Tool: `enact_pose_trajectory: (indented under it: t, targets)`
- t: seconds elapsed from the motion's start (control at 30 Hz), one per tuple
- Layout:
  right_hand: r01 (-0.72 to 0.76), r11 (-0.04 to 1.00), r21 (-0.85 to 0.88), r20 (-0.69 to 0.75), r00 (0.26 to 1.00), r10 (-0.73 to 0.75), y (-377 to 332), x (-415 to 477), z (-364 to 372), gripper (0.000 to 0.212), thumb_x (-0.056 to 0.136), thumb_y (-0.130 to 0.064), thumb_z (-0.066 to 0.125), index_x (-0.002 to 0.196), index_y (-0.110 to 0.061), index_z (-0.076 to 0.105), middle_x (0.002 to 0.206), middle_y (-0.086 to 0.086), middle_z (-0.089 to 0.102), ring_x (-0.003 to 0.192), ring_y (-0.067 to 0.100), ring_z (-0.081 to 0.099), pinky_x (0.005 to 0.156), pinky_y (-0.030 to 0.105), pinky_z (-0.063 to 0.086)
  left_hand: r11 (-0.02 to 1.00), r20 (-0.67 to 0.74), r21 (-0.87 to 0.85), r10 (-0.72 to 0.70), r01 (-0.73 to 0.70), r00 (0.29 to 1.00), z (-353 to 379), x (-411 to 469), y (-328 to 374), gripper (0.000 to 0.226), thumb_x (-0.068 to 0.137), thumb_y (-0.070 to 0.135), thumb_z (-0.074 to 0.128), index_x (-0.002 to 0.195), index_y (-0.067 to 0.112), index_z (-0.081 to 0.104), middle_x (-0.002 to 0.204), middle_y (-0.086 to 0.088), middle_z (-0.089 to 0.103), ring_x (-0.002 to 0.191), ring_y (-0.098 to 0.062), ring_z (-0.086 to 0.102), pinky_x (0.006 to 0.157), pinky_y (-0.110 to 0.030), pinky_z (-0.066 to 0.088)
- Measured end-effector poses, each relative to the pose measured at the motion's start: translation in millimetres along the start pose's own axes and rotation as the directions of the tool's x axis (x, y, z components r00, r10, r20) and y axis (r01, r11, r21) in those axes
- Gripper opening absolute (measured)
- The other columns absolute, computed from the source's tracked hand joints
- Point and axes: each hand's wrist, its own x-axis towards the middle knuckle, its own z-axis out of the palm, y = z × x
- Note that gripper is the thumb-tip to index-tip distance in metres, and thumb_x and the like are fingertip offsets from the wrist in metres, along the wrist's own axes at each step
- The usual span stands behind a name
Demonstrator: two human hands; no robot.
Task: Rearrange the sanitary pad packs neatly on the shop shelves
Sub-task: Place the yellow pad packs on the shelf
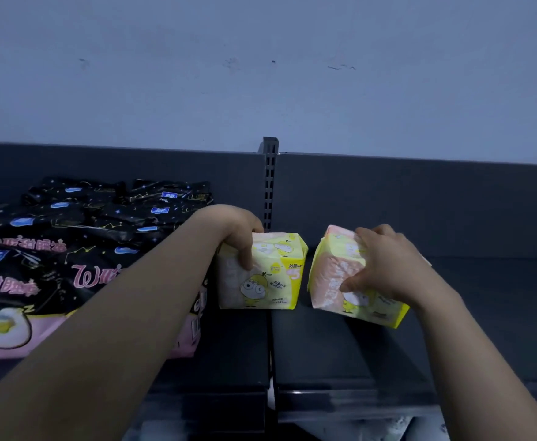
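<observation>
Left hand [241,237]: grips upright yellow soft-plastic pad pack [273,281], mid dark grey metal shelf [324,351].
Right hand [388,268]: clasps tilted yellow-and-pink pad pack [331,275], at its 3 o'clock, apart.
Handling: probably light, squashy, slick film; grasp across the top.

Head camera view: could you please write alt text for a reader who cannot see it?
Two bare hands each grip a yellow pad pack on a dark shelf: the left hand holds an upright pack, the right hand a tilted pack. Black packs lie piled at the left.
</observation>
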Motion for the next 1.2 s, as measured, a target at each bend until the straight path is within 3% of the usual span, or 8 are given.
enact_pose_trajectory:
  t: [0.23, 0.43, 0.6, 0.77, 0.97, 1.07, 1.13, 1.2]
  targets:
    - [0.038, 0.994, 0.099, 0.063, 0.997, -0.044, -5, -29, -4, 0.087, 0.051, -0.049, 0.087, 0.125, -0.030, 0.046, 0.115, -0.007, 0.043, 0.111, 0.020, 0.041, 0.085, 0.036, 0.044, 0.995, -0.132, -0.006, 0.099, -0.101, 0.986, 21, -20, -3, 0.040, 0.068, 0.031, 0.083, 0.098, 0.024, 0.058, 0.103, 0.004, 0.060, 0.093, -0.018, 0.057, 0.078, -0.033, 0.049]
    - [0.176, 0.970, 0.166, 0.038, 0.982, -0.185, -36, -51, 2, 0.095, 0.047, -0.045, 0.089, 0.128, -0.033, 0.040, 0.115, -0.012, 0.047, 0.109, 0.015, 0.044, 0.085, 0.033, 0.045, 0.989, -0.264, -0.118, 0.055, -0.089, 0.963, 16, -45, -7, 0.062, 0.082, 0.044, 0.071, 0.137, 0.022, 0.052, 0.142, 0.006, 0.050, 0.128, -0.018, 0.048, 0.108, -0.032, 0.036]
    - [0.309, 0.941, 0.135, 0.003, 0.950, -0.312, -75, -59, 16, 0.088, 0.054, -0.053, 0.081, 0.131, -0.033, 0.045, 0.118, -0.009, 0.050, 0.110, 0.017, 0.045, 0.087, 0.032, 0.043, 0.955, -0.500, -0.237, 0.038, -0.179, 0.865, 12, -79, -9, 0.047, 0.090, 0.033, 0.066, 0.134, 0.019, 0.056, 0.139, 0.001, 0.054, 0.124, -0.016, 0.052, 0.104, -0.029, 0.038]
    - [0.377, 0.921, 0.100, -0.061, 0.926, -0.372, -101, -60, 31, 0.082, 0.057, -0.053, 0.081, 0.129, -0.031, 0.048, 0.118, -0.007, 0.052, 0.109, 0.018, 0.045, 0.079, 0.028, 0.036, 0.954, -0.629, -0.214, 0.030, -0.209, 0.777, 33, -115, -18, 0.038, 0.092, 0.031, 0.063, 0.128, 0.021, 0.061, 0.128, 0.005, 0.060, 0.114, -0.013, 0.054, 0.094, -0.025, 0.039]
    - [0.373, 0.926, -0.054, -0.078, 0.923, -0.376, -118, -56, 47, 0.073, 0.060, -0.061, 0.076, 0.121, -0.028, 0.052, 0.124, 0.000, 0.045, 0.112, 0.022, 0.043, 0.077, 0.027, 0.026, 0.963, -0.752, -0.124, 0.067, -0.241, 0.656, 71, -128, -40, 0.037, 0.078, 0.046, 0.064, 0.102, 0.020, 0.073, 0.104, 0.004, 0.070, 0.105, -0.023, 0.060, 0.094, -0.046, 0.045]
    - [0.346, 0.933, -0.099, -0.074, 0.933, -0.353, -112, -57, 44, 0.081, 0.062, -0.072, 0.067, 0.129, -0.034, 0.046, 0.123, 0.004, 0.042, 0.115, 0.025, 0.040, 0.091, 0.034, 0.036, 0.969, -0.739, -0.100, 0.080, -0.227, 0.669, 86, -125, -41, 0.041, 0.079, 0.059, 0.060, 0.104, 0.029, 0.071, 0.113, 0.015, 0.067, 0.124, -0.020, 0.050, 0.109, -0.055, 0.029]
    - [0.300, 0.954, -0.019, -0.046, 0.953, -0.301, -102, -61, 37, 0.083, 0.062, -0.076, 0.063, 0.132, -0.036, 0.042, 0.127, 0.003, 0.041, 0.120, 0.025, 0.037, 0.099, 0.037, 0.036, 0.972, -0.729, -0.132, 0.037, -0.193, 0.684, 93, -125, -38, 0.031, 0.083, 0.052, 0.064, 0.108, 0.033, 0.068, 0.121, 0.020, 0.062, 0.137, -0.015, 0.034, 0.117, -0.050, 0.006]
    - [0.249, 0.968, 0.023, -0.003, 0.968, -0.249, -88, -64, 29, 0.081, 0.062, -0.071, 0.068, 0.132, -0.036, 0.045, 0.134, 0.000, 0.039, 0.126, 0.023, 0.033, 0.103, 0.038, 0.034, 0.974, -0.720, -0.134, 0.030, -0.182, 0.693, 98, -128, -34, 0.026, 0.087, 0.048, 0.063, 0.109, 0.035, 0.067, 0.123, 0.021, 0.060, 0.141, -0.012, 0.027, 0.117, -0.045, -0.004]
